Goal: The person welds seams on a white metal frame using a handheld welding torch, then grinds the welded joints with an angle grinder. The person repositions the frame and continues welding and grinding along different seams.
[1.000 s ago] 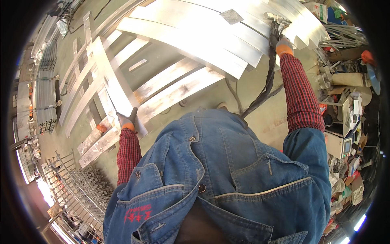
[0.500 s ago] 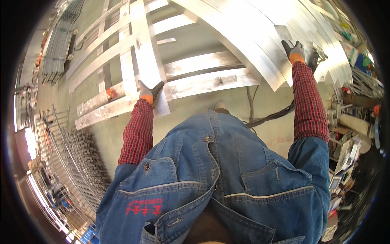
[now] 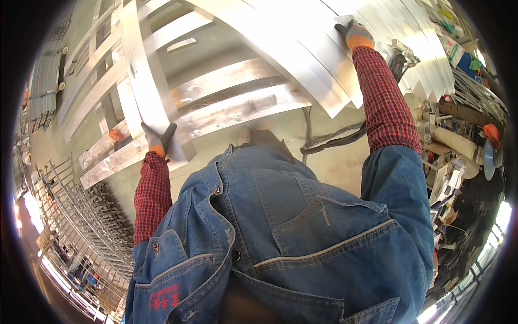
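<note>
My left hand (image 3: 156, 139), in a grey glove with an orange cuff, grips the near end of a long shiny metal strip (image 3: 137, 51), the thumb across its top and the fingers along its left edge. The strip's near end is blurred. It lies across other flat metal bars (image 3: 232, 116). My right hand (image 3: 357, 35), gloved alike, rests with thumb and fingers stretched on overlapping bright metal sheets (image 3: 307, 59). Its fingertips touch a small grey plate (image 3: 343, 20) on them. Whether they press on it or hold it is unclear. A dark clamp-like tool (image 3: 402, 58) lies right of this hand.
A small orange thing (image 3: 116, 135) sits on a bar at the left. Metal racks (image 3: 91, 227) stand at the lower left and bundled profiles (image 3: 48, 81) at the far left. Black cables (image 3: 329, 143) lie on the floor. Clutter with a pale roll (image 3: 456, 144) lines the right.
The view has swung, so most things sit further left. My right hand has reached farther away over the sheets, to the small plate. My left hand stays at the strip's near end.
</note>
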Tool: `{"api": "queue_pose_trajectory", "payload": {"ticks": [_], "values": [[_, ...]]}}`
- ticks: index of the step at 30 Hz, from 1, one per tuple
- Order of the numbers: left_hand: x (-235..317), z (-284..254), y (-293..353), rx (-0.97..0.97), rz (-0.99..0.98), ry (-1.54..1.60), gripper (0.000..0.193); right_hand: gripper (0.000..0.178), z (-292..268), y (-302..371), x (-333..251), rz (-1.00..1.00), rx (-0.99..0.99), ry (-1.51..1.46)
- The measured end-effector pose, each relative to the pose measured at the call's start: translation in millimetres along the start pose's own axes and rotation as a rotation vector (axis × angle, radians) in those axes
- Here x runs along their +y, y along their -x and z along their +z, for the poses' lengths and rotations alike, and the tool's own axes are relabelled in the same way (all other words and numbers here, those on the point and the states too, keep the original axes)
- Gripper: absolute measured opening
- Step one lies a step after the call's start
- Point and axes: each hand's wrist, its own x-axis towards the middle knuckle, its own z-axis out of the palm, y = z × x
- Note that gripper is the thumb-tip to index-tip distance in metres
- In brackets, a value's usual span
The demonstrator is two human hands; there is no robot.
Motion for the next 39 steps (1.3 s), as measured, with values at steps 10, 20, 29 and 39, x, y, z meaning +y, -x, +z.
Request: {"api": "queue_pose_trajectory", "payload": {"ticks": [10,20,29,39], "values": [[17.9,-9.0,-1.0,-0.027,-0.012,0.033,0.175,0.068,-30.8,6.4,-22.0,-0.061,-0.122,0.117],[155.8,70.5,22.7,-0.095,0.041,0.014,0.151,0.05,-22.4,61.2,-39.7,-0.015,-0.142,0.082],[176.0,43.3,32.3,-0.202,0.538,-0.093,0.124,0.101,-6.2,123.7,-74.8,0.088,-0.089,-0.081],[229.8,26.8,87.7,-0.402,1.297,-0.907,0.122,0.1,-12.3,162.3,-97.2,0.197,-0.064,-0.188]]}}
